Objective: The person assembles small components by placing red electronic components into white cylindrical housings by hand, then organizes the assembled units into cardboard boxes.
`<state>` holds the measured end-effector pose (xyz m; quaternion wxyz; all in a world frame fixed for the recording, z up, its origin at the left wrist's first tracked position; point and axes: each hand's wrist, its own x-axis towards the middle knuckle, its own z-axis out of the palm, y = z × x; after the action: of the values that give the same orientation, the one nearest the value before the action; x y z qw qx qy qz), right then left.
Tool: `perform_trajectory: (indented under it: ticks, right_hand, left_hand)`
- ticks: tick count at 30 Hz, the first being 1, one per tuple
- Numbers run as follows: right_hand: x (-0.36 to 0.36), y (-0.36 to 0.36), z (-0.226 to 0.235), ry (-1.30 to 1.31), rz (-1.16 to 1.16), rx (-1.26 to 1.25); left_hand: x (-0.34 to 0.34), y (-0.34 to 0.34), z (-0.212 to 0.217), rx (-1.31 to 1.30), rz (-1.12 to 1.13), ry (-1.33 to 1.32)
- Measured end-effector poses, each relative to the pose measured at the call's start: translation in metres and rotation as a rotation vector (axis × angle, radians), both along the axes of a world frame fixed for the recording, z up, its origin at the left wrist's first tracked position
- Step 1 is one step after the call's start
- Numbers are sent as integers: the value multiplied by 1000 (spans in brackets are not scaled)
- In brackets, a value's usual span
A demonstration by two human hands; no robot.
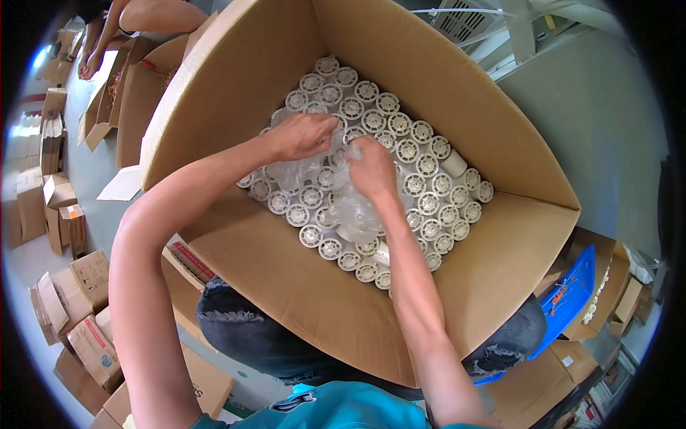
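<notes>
A big brown cardboard box (300, 300) stands open in front of me, its bottom covered by rows of round white plastic parts (426, 166) with slotted ends. A crumpled clear plastic bag (355, 211) lies over the middle of them. My left hand (306, 136) is closed on the bag's upper left edge. Right beside it, my right hand (373, 168) is also closed, pinching the plastic near the same spot. A couple of the white parts lie on their sides, one of them a cylinder (454, 164) at the right. The bag and my hands hide some parts beneath.
Another person's hands (89, 66) show at the upper left, by open cartons (132, 93). More cardboard boxes (89, 279) are piled on the left. A blue plastic tray (572, 300) with small orange pieces stands at the right. My knees (243, 325) are against the box's near side.
</notes>
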<state>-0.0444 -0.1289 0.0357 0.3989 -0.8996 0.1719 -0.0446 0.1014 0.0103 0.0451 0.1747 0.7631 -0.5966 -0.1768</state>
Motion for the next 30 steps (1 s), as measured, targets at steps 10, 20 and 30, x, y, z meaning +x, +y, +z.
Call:
perform_trajectory:
  ticks: [10, 20, 30]
  right_hand:
    - [-16, -34, -21, 259, 188, 618]
    - [20, 22, -39, 410, 88, 1]
    - [1, -1, -17, -116, -91, 445]
  left_hand:
    - [-10, 32, -45, 456, 85, 38]
    - [-4, 19, -60, 533, 198, 117]
    - [-9, 16, -25, 284, -118, -69]
